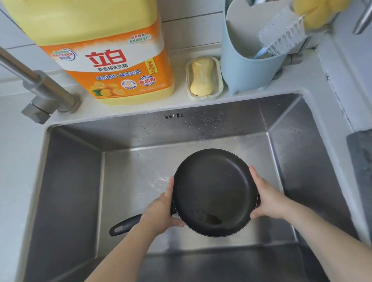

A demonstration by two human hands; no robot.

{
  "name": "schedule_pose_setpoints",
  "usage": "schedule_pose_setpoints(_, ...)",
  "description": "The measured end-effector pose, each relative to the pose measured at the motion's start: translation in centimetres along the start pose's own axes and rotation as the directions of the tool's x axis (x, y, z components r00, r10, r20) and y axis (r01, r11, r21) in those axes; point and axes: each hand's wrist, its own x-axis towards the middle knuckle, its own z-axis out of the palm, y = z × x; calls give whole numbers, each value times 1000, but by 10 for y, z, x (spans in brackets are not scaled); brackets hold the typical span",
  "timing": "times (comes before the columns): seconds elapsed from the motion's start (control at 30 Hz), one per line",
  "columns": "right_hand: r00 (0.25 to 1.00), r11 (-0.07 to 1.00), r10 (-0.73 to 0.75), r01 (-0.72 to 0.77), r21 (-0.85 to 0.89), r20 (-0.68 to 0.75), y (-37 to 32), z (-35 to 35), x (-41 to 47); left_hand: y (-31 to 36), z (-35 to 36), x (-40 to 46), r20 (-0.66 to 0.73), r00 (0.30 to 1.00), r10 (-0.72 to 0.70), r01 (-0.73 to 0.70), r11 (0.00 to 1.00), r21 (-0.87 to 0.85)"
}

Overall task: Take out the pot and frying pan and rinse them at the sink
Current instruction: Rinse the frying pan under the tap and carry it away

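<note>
Both hands grip round black frying pan (215,192) | brushed-steel sink (75,185)

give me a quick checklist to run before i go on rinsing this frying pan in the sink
1. Grip on the frying pan: left hand and right hand clasp opposite sides of the rim. Ok.
2. Pan over the sink, not the counter: ok.
3. Handle clear of the sink wall: it points left with open space around it. Ok.
4. Water running: the faucet spout end is out of frame and no stream is visible; the basin floor looks wet. Cannot tell.
5. Pan clean: a brownish residue patch sits near the near edge. Not ok.
6. Dish soap jug and brush at hand behind the basin: ok.
</note>
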Motion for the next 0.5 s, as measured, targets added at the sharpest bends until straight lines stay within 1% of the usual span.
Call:
schedule_pose_setpoints(0.1,999,998,-27,26,57,28,-11,-6,-10,-2,-11,-8,10,1000,-10,10,1000,5)
schedule_pose_setpoints(0.23,997,983,-81,77,166,17,-38,-27,-39,1,-42,-32,18,999,-28,29,999,-45)
schedule_pose_setpoints(0.33,989,965,-146,141,221,8,-65,-47,-68,18,-76,-64,-43,999,32,-37,992,-118)
schedule_pose_setpoints(0.37,986,963,-168,161,218,11,-73,-53,-79,26,-87,-77,-71,996,48,-56,992,-115)
schedule_pose_setpoints(0.5,969,950,-245,242,198,-8,-102,-73,-121,54,-121,-128,-173,983,65,-68,998,-15)
